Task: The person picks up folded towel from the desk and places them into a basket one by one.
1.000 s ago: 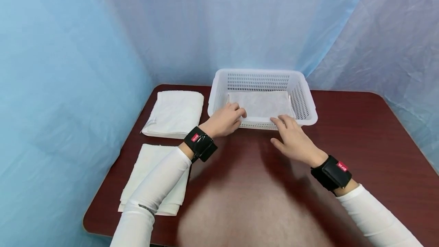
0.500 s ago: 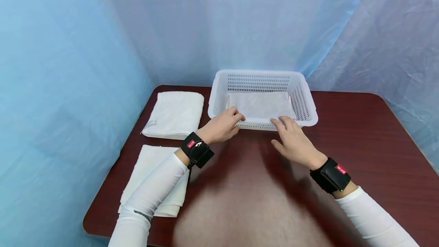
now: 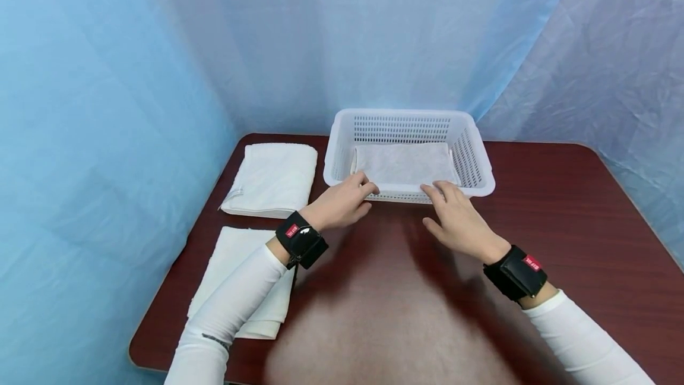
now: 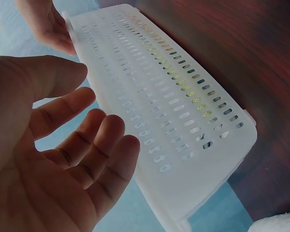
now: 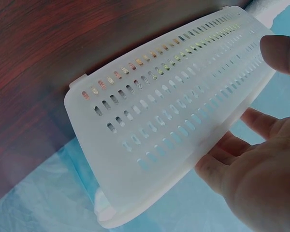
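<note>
A white plastic basket (image 3: 333,159) with slotted walls stands at the back of the table, a folded pale towel (image 3: 403,162) lying inside it. Close by the left part of the basket's front rim is my left hand (image 3: 342,199), its fingers loosely bent with nothing between them. In the left wrist view the thumb (image 4: 63,77) and fingertips stand just beside the rim. My right hand (image 3: 464,221) rests its fingertips on the front rim further right, thumb held apart. The right wrist view shows those fingers reaching over the rim (image 5: 183,171) while the palm stays outside.
Left of the basket lies a thick folded white towel (image 3: 272,177). Nearer the front left, another folded white towel (image 3: 262,308) lies partly hidden under my left forearm. The dark red table (image 3: 550,201) has blue cloth (image 3: 256,34) hanging behind and at its sides.
My left hand has drawn back slightly leftward and toward me along the front rim. The right hand, basket and towels have stayed almost in place.
</note>
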Demonstrator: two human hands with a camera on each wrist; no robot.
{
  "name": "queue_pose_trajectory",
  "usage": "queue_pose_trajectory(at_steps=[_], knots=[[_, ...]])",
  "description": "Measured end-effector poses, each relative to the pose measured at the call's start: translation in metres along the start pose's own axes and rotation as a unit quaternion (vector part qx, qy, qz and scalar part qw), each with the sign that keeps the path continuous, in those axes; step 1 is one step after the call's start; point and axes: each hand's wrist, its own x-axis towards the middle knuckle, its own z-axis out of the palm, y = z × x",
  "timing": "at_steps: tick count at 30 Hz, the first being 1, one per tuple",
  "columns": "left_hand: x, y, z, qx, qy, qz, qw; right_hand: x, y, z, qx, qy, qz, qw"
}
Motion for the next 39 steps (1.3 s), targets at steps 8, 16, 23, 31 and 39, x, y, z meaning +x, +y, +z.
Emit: queue_pose_trajectory(at_steps=[8, 16, 23, 31, 39], knots=[[-0.01, 0.001, 0.002, 0.0, -0.008, -0.004, 1.0, 0.0, 0.0, 0.001, 0.003, 0.001, 0.002, 1.0], [-0.017, 0.004, 0.003, 0.007, 0.003, 0.002, 1.0, 0.001, 0.0, 0.001, 0.001, 0.003, 0.001, 1.0], [-0.025, 0.005, 0.004, -0.009, 0.011, 0.003, 0.9999, 0.0, 0.001, 0.0, 0.001, -0.002, 0.002, 1.0], [-0.039, 0.001, 0.003, -0.012, 0.025, -0.005, 0.9996, 0.001, 0.001, 0.001, 0.002, -0.005, 0.004, 1.0], [-0.048, -0.003, 0.002, -0.005, 0.043, 0.001, 0.9991, 0.0, 0.001, 0.002, 0.002, 0.006, 0.001, 1.0]])
